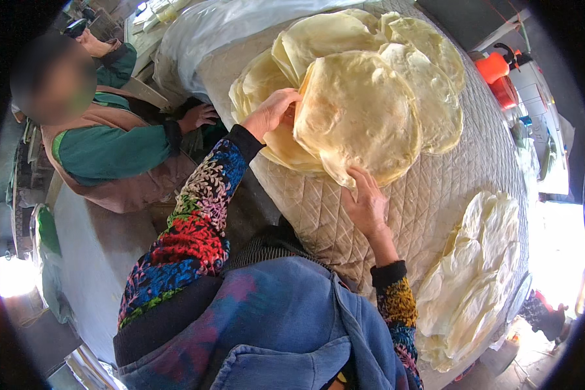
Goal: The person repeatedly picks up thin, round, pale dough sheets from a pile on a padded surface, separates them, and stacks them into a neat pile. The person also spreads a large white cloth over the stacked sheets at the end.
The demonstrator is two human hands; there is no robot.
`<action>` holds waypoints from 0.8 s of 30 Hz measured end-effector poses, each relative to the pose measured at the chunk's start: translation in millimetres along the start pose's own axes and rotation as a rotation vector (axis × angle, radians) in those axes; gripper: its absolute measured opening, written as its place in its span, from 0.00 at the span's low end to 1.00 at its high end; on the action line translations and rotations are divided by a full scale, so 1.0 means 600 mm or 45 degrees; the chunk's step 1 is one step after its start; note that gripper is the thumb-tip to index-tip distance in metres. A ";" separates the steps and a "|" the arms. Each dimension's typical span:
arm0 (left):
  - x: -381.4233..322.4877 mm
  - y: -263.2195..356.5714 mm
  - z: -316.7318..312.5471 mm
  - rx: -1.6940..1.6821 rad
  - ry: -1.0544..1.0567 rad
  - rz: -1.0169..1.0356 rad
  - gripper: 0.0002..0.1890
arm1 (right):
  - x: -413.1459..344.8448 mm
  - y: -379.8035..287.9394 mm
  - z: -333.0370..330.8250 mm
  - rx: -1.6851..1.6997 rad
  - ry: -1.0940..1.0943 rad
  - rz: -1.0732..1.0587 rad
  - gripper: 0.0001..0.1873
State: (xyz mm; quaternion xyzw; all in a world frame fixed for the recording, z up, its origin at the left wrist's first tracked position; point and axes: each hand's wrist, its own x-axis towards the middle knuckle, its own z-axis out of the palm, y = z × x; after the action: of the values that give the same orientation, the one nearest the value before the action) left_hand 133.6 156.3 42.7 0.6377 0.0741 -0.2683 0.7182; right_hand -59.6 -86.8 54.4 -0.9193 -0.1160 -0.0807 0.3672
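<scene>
Several round, thin, pale-yellow flatbreads (360, 112) lie stacked in front of me, browned in places and wavy at the rim. My left hand (275, 112) grips the left edge of this front stack; some of its fingertips are hidden. At the stack's near edge, the fingertips of my right hand (368, 202) rest on the bread, with the thumb apart. More flatbreads (326, 36) fan out behind, and another overlapping pile (429, 92) sits to the right. Part of a lower pile (292, 151) shows beneath my left hand.
A quilted beige cover (317, 200) lies under the breads. Clear plastic sheeting (190, 44) covers its far left side. Folded, paler flatbreads (473, 282) lie at the right. A person in green sleeves (112, 146) is close on my left. An orange spray bottle (492, 68) stands beyond the right edge.
</scene>
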 end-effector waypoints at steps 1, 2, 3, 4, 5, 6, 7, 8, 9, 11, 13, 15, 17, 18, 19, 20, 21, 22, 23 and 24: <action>-0.005 0.007 -0.005 -0.043 -0.029 -0.055 0.11 | 0.019 -0.009 0.018 -0.018 -0.013 -0.022 0.23; 0.001 0.004 -0.014 -0.086 -0.062 -0.085 0.14 | 0.036 -0.018 0.033 -0.027 -0.022 -0.047 0.24; 0.005 0.003 -0.014 -0.135 -0.084 -0.068 0.14 | 0.051 -0.022 0.048 -0.045 -0.029 -0.070 0.25; 0.005 0.004 -0.008 -0.185 -0.107 -0.051 0.15 | 0.064 -0.024 0.058 -0.064 -0.036 -0.092 0.27; 0.008 0.003 -0.006 -0.235 -0.132 -0.034 0.15 | 0.077 -0.028 0.060 -0.101 -0.040 -0.106 0.27; 0.009 0.003 -0.011 -0.255 -0.148 -0.026 0.16 | 0.089 -0.036 0.059 -0.128 -0.048 -0.125 0.28; 0.009 0.003 -0.012 -0.262 -0.138 -0.019 0.16 | 0.098 -0.040 0.060 -0.156 -0.055 -0.143 0.29; 0.009 0.003 -0.012 -0.269 -0.130 -0.012 0.16 | 0.103 -0.035 0.063 -0.158 -0.050 -0.144 0.27; 0.007 0.008 -0.009 -0.274 -0.127 -0.004 0.16 | 0.105 -0.024 0.065 -0.094 -0.075 -0.113 0.25; 0.007 0.009 -0.008 -0.298 -0.153 0.009 0.16 | 0.106 0.003 0.063 0.035 -0.123 -0.051 0.23; 0.004 0.008 -0.008 -0.303 -0.152 -0.001 0.16 | 0.112 0.005 0.055 0.104 -0.124 0.021 0.16; -0.003 0.007 -0.005 -0.294 -0.138 -0.038 0.15 | 0.111 0.002 0.047 0.158 -0.151 0.110 0.14; -0.005 0.008 0.000 -0.402 -0.181 0.009 0.16 | 0.112 0.007 0.049 0.081 -0.005 0.012 0.11; -0.006 0.007 0.001 -0.450 -0.198 0.035 0.17 | 0.112 0.013 0.048 0.057 0.035 0.006 0.11; -0.013 0.002 0.003 -0.511 -0.222 0.053 0.17 | 0.111 0.019 0.049 0.032 0.075 0.000 0.10; -0.026 -0.006 0.008 -0.573 -0.245 0.071 0.18 | 0.109 0.023 0.050 -0.010 0.138 -0.013 0.08; -0.035 -0.010 0.013 -0.634 -0.274 0.096 0.18 | 0.110 0.028 0.052 0.027 0.166 0.033 0.07; -0.044 -0.017 0.019 -0.623 -0.254 0.089 0.19 | 0.110 0.033 0.054 0.062 0.194 0.078 0.07; -0.052 -0.026 0.024 -0.611 -0.234 0.081 0.19 | 0.107 0.037 0.054 0.097 0.222 0.123 0.06; -0.060 -0.033 0.027 -0.596 -0.208 0.080 0.19 | 0.113 0.028 0.048 0.095 0.223 0.123 0.06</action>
State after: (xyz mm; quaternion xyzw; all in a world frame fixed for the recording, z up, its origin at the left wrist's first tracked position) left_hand 90.1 150.5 44.4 0.4320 0.0561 -0.2719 0.8581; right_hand 11.8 -68.0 38.4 -0.8989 -0.0421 -0.1387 0.4135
